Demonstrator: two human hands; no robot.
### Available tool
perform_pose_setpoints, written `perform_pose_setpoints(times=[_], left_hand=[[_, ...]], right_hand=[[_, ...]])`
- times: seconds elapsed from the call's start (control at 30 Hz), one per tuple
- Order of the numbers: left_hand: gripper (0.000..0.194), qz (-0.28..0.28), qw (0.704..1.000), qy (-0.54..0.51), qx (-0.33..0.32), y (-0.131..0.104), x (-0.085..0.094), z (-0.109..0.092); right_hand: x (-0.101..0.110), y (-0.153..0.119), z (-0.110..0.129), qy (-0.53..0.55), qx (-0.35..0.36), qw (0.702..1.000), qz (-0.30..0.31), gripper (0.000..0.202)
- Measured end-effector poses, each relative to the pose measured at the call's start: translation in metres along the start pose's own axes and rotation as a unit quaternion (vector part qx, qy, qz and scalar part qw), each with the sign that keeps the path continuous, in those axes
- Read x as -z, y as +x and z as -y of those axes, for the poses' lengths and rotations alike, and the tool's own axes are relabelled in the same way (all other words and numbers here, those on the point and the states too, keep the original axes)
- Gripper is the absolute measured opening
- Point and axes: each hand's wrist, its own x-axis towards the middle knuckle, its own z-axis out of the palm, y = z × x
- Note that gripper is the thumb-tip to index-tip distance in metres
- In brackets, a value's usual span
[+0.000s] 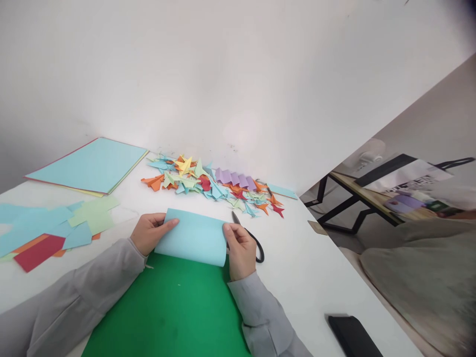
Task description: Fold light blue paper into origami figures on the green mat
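A light blue sheet of paper is stretched between my two hands, its lower edge curving over. My left hand pinches it at the left end, thumb on top. At the right end my right hand grips it the same way, the other fingers behind the paper. Below it lies a green mat, partly covered by my sleeves. Scissors with a black handle lie just behind my right hand, which hides part of them.
Many folded paper pieces are heaped along the wall, with a purple pleated strip among them. Large coloured sheets lie at the back left, cut paper pieces at the left. A black phone-like object rests at the front right.
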Motion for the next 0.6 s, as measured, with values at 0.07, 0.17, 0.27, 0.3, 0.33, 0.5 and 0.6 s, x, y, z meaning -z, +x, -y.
perform_pose_setpoints(times=[0.07,0.17,0.27,0.3,0.33,0.5,0.6], left_hand=[[0.041,0.005,1.0,-0.005,0.002,0.0007,0.0008,0.0021],[0.04,0.012,1.0,-0.011,0.007,0.001,0.001,0.0034],[0.041,0.009,1.0,-0.016,0.01,0.0004,0.0004,0.0026],[0.041,0.007,1.0,-0.013,0.009,0.0002,0.0001,0.0023],[0.041,0.005,1.0,-0.011,0.007,0.0,0.0,0.0021],[0.041,0.01,1.0,-0.006,0.002,0.0003,0.0002,0.0032],[0.041,0.008,1.0,-0.007,0.001,0.0006,0.0003,0.0038]], right_hand=[[0.0002,0.0003,-0.0007,-0.005,0.004,1.0,0.0,0.035],[0.0001,0.0001,-0.0007,-0.006,-0.002,1.0,-0.004,0.037],[0.0003,-0.0003,-0.0009,-0.004,-0.012,1.0,-0.007,0.039],[0.0005,-0.0003,-0.0012,-0.005,-0.012,1.0,-0.006,0.039],[0.0008,-0.0003,-0.0016,-0.006,-0.011,1.0,-0.006,0.039],[0.0018,-0.0004,-0.0031,-0.017,0.001,1.0,-0.005,0.037],[0.0015,-0.0006,-0.0021,-0.021,0.001,1.0,-0.006,0.037]])
